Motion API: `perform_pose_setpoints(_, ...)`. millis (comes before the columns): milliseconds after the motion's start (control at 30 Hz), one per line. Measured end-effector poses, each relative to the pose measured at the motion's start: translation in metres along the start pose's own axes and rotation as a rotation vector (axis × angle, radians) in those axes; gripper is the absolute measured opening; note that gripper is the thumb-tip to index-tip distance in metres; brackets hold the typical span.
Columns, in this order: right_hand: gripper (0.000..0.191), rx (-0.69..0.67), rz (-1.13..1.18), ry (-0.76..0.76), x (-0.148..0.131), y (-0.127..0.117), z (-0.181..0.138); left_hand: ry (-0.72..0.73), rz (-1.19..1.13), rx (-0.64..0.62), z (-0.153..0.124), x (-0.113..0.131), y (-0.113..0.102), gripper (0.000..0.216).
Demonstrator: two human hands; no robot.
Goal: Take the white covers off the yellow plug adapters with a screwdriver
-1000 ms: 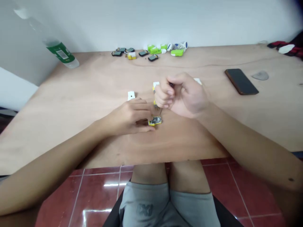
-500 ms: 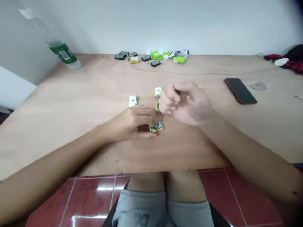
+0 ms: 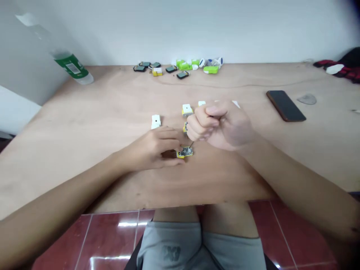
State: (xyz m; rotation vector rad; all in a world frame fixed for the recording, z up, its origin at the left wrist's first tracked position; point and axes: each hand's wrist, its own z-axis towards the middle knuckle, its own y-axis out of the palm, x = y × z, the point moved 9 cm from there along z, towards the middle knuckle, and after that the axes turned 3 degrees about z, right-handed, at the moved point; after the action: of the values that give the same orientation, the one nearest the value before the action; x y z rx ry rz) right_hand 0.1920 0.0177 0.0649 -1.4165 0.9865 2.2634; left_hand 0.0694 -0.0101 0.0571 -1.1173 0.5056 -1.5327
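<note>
My left hand (image 3: 163,148) rests on the table, thumb and fingers pinching the left end of a small yellow device with a grey circuit board (image 3: 185,152) facing up. Above and to the right, my right hand (image 3: 219,125) is closed in a fist around a screwdriver. Only its thin shaft (image 3: 191,144) shows, slanting down to the board; the handle is hidden in the fingers. Just behind that fist, another yellow piece (image 3: 185,127) is partly covered. Beyond it lies a white-and-yellow piece (image 3: 187,109). A white cover (image 3: 156,121) lies behind my left hand.
Several dark-screened modules (image 3: 171,69), green casings (image 3: 210,69) and a yellow-and-white piece (image 3: 156,71) lie along the wall. On the left stands a green-labelled bottle (image 3: 73,67). To the right are a phone (image 3: 285,105), a grey flat piece (image 3: 307,99) and red-black cloth (image 3: 348,71).
The screwdriver's shaft has come down onto the board, and my right fist has turned and closed tighter. My left hand keeps its hold. The camera view has shifted slightly.
</note>
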Motion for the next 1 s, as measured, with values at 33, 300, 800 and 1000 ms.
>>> perform_pose_setpoints(33, 0.057, 0.001, -0.001, 0.003, 0.000, 0.000, 0.000, 0.000, 0.000, 0.001, 0.000, 0.000, 0.000, 0.017)
perform_pose_setpoints(300, 0.054, 0.038, -0.004, -0.005, -0.002, -0.001, 0.000, -0.007, 0.006, -0.011, -0.001, -0.001, 0.001, 0.018)
perform_pose_setpoints(800, 0.053, 0.030, -0.098, -0.007, 0.002, 0.002, 0.000, 0.014, -0.017, 0.008, 0.001, 0.002, 0.000, 0.016)
perform_pose_setpoints(1000, 0.044, 0.071, -0.758, -0.166, -0.023, 0.014, -0.007, -0.010, -0.056, 0.015, -0.002, -0.003, 0.001, 0.018)
